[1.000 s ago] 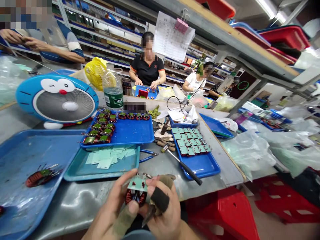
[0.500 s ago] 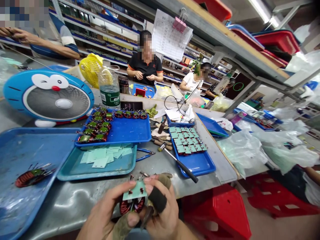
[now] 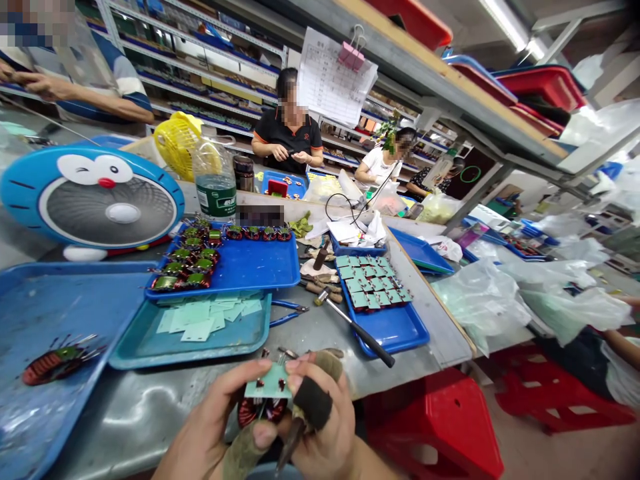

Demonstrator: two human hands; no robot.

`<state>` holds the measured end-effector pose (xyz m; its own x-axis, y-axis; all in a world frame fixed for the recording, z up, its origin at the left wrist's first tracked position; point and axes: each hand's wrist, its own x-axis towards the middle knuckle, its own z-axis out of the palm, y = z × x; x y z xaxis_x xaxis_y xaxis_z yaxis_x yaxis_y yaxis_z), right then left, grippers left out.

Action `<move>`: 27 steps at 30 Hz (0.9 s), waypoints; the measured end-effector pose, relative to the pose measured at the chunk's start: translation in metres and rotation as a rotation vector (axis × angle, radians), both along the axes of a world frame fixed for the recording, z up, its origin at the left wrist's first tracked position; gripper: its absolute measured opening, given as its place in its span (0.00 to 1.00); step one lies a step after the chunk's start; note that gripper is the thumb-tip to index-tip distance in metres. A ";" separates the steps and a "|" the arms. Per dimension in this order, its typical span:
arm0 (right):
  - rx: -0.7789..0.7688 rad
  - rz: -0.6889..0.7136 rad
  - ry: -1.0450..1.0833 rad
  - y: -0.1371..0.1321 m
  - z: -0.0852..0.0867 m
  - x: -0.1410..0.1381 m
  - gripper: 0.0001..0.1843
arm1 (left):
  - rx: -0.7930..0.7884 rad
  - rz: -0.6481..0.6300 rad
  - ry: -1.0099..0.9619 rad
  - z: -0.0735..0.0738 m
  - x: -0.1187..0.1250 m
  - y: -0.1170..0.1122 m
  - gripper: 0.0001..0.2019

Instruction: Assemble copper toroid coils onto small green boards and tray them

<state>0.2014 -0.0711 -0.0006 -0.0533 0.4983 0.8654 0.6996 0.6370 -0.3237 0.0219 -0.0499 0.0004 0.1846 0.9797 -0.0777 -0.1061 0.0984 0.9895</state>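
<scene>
Both my hands hold one copper-wound coil [image 3: 264, 411] with a small pale green board [image 3: 269, 385] pressed on top of it, just over the near edge of the metal table [image 3: 150, 407]. My left hand [image 3: 213, 427] grips the coil from the left, thumb wrapped in cloth tape. My right hand [image 3: 320, 427], with a black finger sleeve, pinches the board's right side and also carries a thin tool pointing down. A teal tray [image 3: 145, 350] of loose green boards lies just beyond my hands.
A big blue tray [image 3: 75, 300] at left holds one coil [image 3: 47, 363]. A blue tray of finished coils [image 3: 250, 267], a tray of boards [image 3: 395, 327], a hammer [image 3: 355, 327], pliers, a fan [image 3: 95, 203] and a bottle lie farther back. Other people work across the table. A red stool [image 3: 440, 427] stands at right.
The view has drifted slightly, and my hands with the coil sit a little lower in the picture. The board has tilted flatter onto the coil.
</scene>
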 end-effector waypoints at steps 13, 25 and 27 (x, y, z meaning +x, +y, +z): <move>-0.018 0.071 -0.026 0.008 0.012 0.005 0.23 | 0.146 -0.028 0.007 -0.013 0.001 0.006 0.21; -0.385 -0.172 0.327 -0.013 -0.026 0.013 0.20 | -0.349 -0.177 -0.496 0.039 -0.010 0.032 0.43; -0.442 -0.198 0.412 -0.020 -0.038 0.013 0.19 | -0.353 -0.167 -0.631 0.043 -0.013 0.039 0.39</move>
<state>0.2140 -0.0915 -0.0385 0.3704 0.7791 0.5057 0.5525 0.2529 -0.7943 0.0086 -0.0113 0.0432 0.4429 0.8710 -0.2127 -0.5994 0.4641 0.6522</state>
